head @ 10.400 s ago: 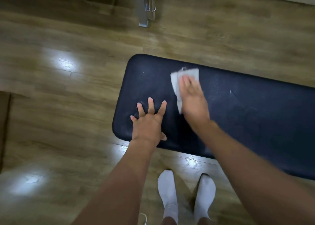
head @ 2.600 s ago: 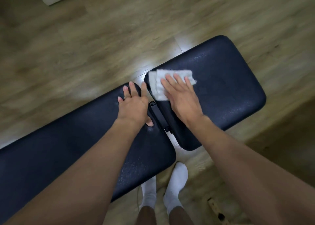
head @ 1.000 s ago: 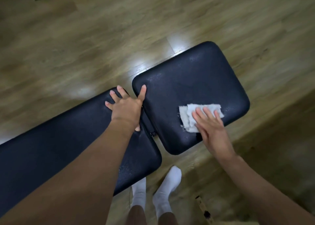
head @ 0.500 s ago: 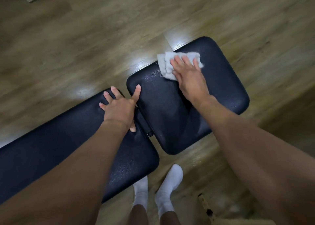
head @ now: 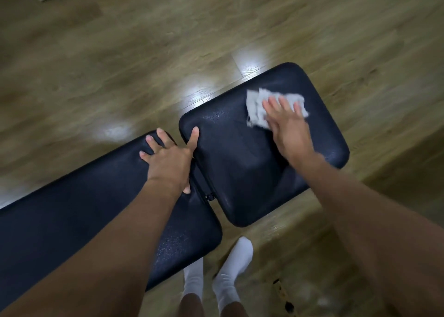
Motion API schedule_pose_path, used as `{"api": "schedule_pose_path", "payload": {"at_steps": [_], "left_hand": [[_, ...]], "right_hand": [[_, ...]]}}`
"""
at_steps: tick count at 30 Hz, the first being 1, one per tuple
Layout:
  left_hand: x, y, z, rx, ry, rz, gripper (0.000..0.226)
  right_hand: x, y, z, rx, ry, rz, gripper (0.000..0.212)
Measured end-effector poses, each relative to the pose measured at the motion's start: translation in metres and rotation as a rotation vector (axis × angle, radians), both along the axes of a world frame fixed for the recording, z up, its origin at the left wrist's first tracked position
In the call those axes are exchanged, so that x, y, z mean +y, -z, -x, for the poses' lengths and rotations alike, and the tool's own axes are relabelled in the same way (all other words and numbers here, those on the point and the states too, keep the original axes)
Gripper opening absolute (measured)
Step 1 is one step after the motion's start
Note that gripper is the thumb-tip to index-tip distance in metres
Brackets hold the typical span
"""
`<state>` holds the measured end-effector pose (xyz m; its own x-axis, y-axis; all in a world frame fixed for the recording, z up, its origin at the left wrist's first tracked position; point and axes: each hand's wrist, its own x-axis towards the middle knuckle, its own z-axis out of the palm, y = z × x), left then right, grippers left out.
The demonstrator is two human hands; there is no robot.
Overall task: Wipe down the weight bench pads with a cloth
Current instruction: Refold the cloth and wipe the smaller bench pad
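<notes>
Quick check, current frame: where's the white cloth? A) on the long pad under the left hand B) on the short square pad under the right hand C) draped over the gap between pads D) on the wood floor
B: the crumpled white cloth lies on the short dark padded seat section, pressed flat under the right hand; the left hand is bare, braced by the gap.

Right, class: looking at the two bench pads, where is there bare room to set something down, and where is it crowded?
Free: the near half of the short pad, between the right hand and its near edge. The long pad is bare far of the left forearm. Crowded: the gap between the pads, spanned by the left hand, and the short pad's far corner under the cloth.
</notes>
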<state>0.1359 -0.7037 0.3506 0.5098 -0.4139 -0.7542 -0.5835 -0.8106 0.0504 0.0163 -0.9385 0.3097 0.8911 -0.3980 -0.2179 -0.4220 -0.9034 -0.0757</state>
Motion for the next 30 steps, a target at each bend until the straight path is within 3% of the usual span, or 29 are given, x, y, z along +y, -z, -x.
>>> {"api": "schedule_pose_path", "payload": {"at_steps": [5, 14, 17, 24, 27, 30], "left_hand": [[0.000, -0.004, -0.001, 0.014, -0.014, 0.000, 0.141], [0.000, -0.006, 0.003, -0.005, 0.000, 0.001, 0.139], [0.000, -0.004, 0.003, -0.010, 0.012, 0.002, 0.140], [0.002, 0.000, 0.001, -0.013, 0.002, -0.002, 0.141], [0.002, -0.002, 0.001, -0.017, 0.006, -0.002, 0.140], [0.001, -0.005, 0.001, -0.013, 0.005, -0.003, 0.140]], "right_hand": [[-0.024, 0.002, -0.046, -0.073, -0.001, -0.013, 0.032], [0.017, -0.016, 0.136, -0.065, 0.075, -0.075, 0.036], [0.007, -0.016, 0.107, 0.006, 0.069, -0.065, 0.039], [-0.049, 0.004, -0.063, 0.064, 0.038, 0.070, 0.040], [-0.054, 0.003, -0.052, 0.027, -0.023, 0.060, 0.035], [-0.043, -0.004, 0.013, 0.041, -0.027, 0.105, 0.042]]}}
